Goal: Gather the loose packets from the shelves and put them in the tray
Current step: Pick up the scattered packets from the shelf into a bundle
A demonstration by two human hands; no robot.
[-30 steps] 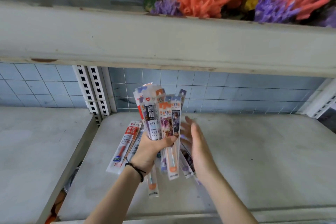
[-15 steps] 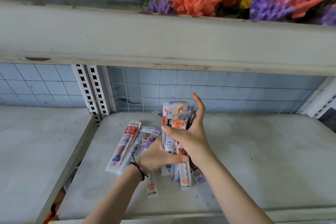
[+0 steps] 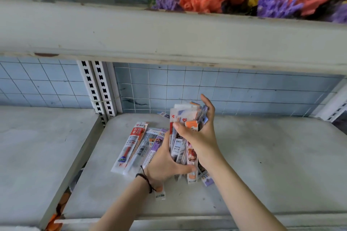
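both hands now clamp one bundle of long slim plastic pen-refill packets [image 3: 185, 137] over the grey shelf board [image 3: 262, 155]. a sec ago only the left hand [image 3: 165, 163] had them fanned upright w/ the right palm open beside; since then the right hand [image 3: 199, 135] has closed round the top, thumb across the front, and the stack has squared up and dropped closer to the board. left hand grips the lower end from the side. approx 3 flat packets, incl the red-and-white one [image 3: 129, 144], lie loose on the board just left of the bundle, plus one small bit [image 3: 163, 114] behind near the blue tiled wall [image 3: 244, 92]. no tray in view, so i judge gathering isn't done: the loose ones need adding before any carry.
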